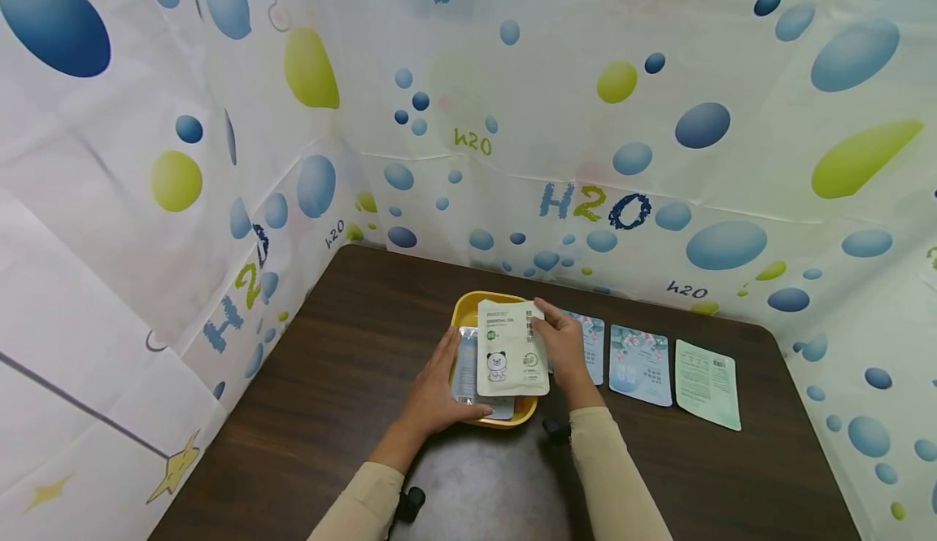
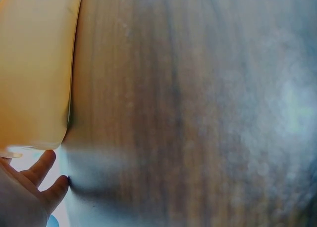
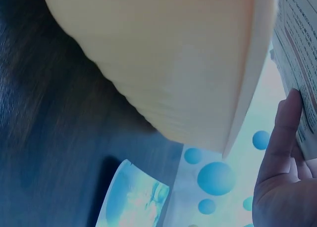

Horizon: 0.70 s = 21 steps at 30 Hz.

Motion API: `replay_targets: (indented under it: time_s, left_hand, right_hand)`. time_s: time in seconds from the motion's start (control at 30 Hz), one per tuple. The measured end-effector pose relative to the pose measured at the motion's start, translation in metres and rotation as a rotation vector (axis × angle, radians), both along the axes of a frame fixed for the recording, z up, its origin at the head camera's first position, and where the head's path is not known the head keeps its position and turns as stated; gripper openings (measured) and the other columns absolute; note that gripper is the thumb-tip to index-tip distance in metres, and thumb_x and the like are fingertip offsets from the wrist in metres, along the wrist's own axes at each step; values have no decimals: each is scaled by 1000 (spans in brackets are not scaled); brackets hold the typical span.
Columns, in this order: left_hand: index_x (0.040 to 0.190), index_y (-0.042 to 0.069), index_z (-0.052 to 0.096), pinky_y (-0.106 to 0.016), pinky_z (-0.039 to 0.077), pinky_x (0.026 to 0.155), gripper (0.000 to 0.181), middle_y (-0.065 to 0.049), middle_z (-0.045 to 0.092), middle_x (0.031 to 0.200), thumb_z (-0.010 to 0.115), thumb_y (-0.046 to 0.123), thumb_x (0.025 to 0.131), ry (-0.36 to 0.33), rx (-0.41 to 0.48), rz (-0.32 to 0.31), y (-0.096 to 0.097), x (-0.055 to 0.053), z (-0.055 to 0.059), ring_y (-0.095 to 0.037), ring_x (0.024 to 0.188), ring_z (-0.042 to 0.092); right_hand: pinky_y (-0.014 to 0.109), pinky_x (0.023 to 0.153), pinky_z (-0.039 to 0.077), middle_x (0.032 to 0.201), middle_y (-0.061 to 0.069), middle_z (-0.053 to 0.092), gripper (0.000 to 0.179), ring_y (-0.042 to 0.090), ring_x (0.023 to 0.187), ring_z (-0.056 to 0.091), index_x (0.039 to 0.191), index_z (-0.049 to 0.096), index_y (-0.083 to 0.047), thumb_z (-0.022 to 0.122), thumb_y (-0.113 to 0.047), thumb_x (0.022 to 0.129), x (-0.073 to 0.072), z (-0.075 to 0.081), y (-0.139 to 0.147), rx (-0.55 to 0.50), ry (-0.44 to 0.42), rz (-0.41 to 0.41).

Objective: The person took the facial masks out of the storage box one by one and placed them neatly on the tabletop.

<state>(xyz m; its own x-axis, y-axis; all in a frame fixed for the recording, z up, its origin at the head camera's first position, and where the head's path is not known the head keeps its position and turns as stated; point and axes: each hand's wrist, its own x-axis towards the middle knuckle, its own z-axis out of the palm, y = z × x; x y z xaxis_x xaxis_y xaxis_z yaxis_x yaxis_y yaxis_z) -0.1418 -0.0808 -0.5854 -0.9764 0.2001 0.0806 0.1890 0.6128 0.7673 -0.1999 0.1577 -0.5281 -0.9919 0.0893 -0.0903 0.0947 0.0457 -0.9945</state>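
A: Held item?
B: We've got a pale green-white, rectangular film packet with a panda drawing (image 1: 512, 368), above the yellow, rounded plastic tray (image 1: 529, 412). The right grip (image 1: 562, 346) pinches its right edge, thumb in front, fingers behind, likely so the printed face reads clear.
A: Left grip (image 1: 433, 393)?
B: Fingers extended, not clamped, against the tray's left side; we'd guess steadying it.
A: Tray contents?
B: Silvery-blue flat packets (image 1: 465, 366), partly hidden beneath the held one.
A: Further out?
B: Dark brown wood-grain surface (image 1: 351, 338); rightward, two blue floral packets (image 1: 640, 368), then a mint-green rectangular packet (image 1: 706, 386), side by side, probably so we can tell each apart.
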Motion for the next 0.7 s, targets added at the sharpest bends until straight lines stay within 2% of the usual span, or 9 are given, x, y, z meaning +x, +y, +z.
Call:
replay_targets:
  time_s: [0.1,0.23,0.37,0.5,0.7]
  left_hand:
    - [165,34,10,-63,35,116,137,15,8,173,95,54,60,1,10,-1,0,1,0,-32,154,31]
    - [164,38,9,-63,35,116,137,14,9,173,96,53,60,9,15,0,0,1,0,-32,154,31]
    - [165,34,12,-63,36,115,137,13,10,173,95,55,59,17,11,1,1,1,0,-32,153,32]
    - [165,27,16,-62,37,115,137,12,11,173,95,56,58,21,12,1,0,1,-1,-33,153,33]
    - [166,27,15,-61,36,116,138,15,8,173,95,57,58,12,5,0,0,0,0,-31,153,33]
  right_hand:
    - [18,79,55,142,13,61,45,18,113,64,146,57,-13,61,-15,102,-1,0,5,5,-12,-18]
    - [17,79,55,143,13,61,43,17,113,63,145,59,-14,61,-17,102,-1,0,11,9,-17,-33]
    - [18,79,56,143,11,60,43,15,110,64,145,59,-15,60,-17,102,-2,0,19,-2,-23,-46]
    - [19,80,57,143,11,59,43,11,105,66,145,59,-14,59,-17,103,-2,0,29,-72,-29,-57]
    - [19,83,58,149,7,55,41,9,107,67,145,60,-14,58,-18,103,1,0,42,-138,-49,-93]
